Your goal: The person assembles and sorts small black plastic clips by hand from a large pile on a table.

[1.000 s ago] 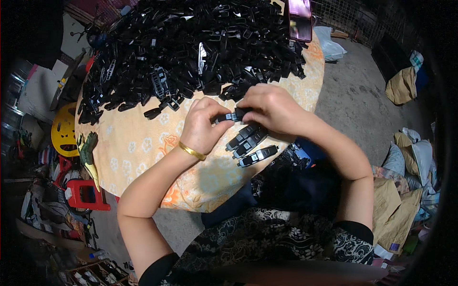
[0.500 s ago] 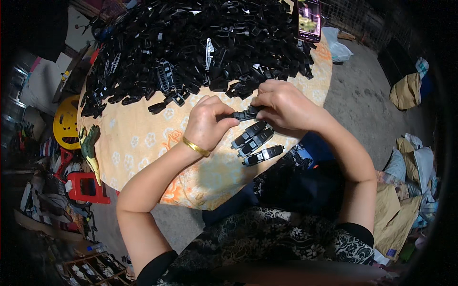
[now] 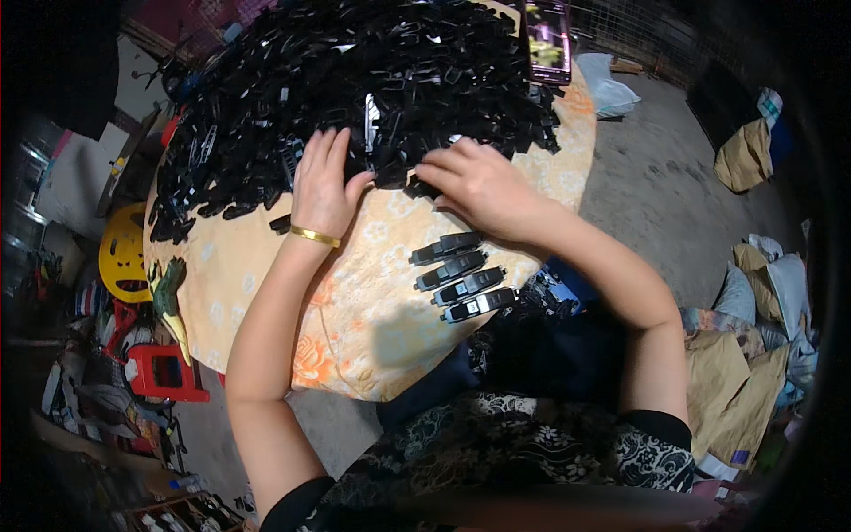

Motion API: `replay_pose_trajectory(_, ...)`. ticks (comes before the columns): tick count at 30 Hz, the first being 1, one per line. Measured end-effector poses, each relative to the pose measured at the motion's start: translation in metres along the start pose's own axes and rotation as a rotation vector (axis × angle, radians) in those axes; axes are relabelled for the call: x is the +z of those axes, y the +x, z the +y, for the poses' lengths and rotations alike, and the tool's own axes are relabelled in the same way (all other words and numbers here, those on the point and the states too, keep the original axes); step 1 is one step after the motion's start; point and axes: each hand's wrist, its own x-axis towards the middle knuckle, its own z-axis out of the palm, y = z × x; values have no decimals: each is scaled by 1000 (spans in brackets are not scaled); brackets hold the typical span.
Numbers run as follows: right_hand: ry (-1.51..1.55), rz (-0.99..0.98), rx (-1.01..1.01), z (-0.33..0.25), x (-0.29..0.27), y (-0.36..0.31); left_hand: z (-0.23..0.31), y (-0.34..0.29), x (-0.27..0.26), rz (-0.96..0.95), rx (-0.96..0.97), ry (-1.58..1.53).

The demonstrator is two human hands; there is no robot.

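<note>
A big heap of small black plastic parts (image 3: 390,80) covers the far part of a cloth-covered table (image 3: 239,275). My left hand (image 3: 324,191), with a gold bangle at its wrist, lies open on the heap's near edge, fingers stretched forward. To the right, my right hand (image 3: 483,191) reaches over the same edge, its fingers apart and slightly bent around loose black parts (image 3: 420,185); no part is plainly gripped. Nearer to me, several black clip-like pieces (image 3: 461,277) with grey sections lie side by side in a slanted row.
A phone (image 3: 548,43) with a lit screen stands at the table's far right. Beside the left edge are a green-and-yellow object (image 3: 168,297), a yellow round seat (image 3: 124,253) and a red plastic stool (image 3: 167,372). Brown paper and bags (image 3: 736,381) lie on the floor at right.
The small black piece between my hands has joined the row of pieces, now released. Both hands have moved apart, the left one forward and leftward, onto the heap's near edge.
</note>
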Motion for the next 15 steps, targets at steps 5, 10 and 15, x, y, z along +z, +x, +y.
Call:
replay_pose_trajectory(5, -56, -156, 70, 3, 6, -6, 6, -2, -2, -87, -36, 28)
replay_pose_trajectory(10, -71, -3, -1, 8, -2, -13, 12, -5, -6, -13, -42, -79)
replay_pose_trajectory(15, -116, -46, -13, 12, -3, -17, 24, -6, -12, 69, -125, -123)
